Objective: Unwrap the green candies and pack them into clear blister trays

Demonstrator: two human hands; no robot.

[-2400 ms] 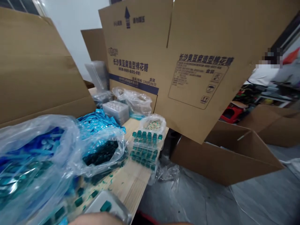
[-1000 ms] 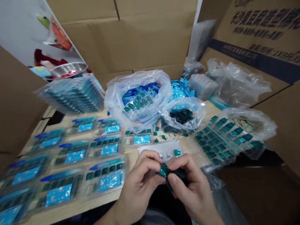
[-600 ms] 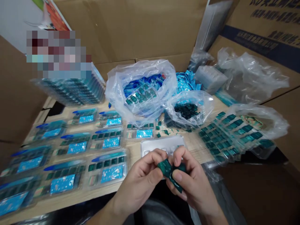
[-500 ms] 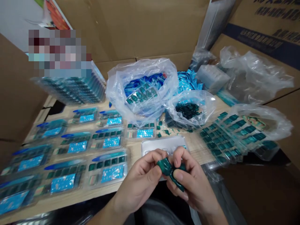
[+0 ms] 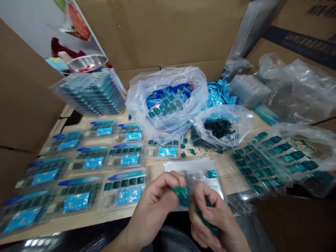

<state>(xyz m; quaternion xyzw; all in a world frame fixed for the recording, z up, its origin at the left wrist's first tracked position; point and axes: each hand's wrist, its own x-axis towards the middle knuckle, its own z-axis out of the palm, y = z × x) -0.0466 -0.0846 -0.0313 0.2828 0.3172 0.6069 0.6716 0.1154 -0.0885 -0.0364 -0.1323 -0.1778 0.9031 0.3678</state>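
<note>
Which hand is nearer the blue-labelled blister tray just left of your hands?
Left hand, right beside the edge of the blue-labelled blister tray; the right hand is farther away.

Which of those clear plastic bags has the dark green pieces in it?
The smaller bag, just right of the large bag; the large one holds blue pieces and a tray instead.

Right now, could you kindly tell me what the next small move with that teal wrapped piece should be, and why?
Probably set the teal wrapped piece, held by the left hand and right hand, into the white plastic tray just ahead, since another teal piece already sits there.
</note>
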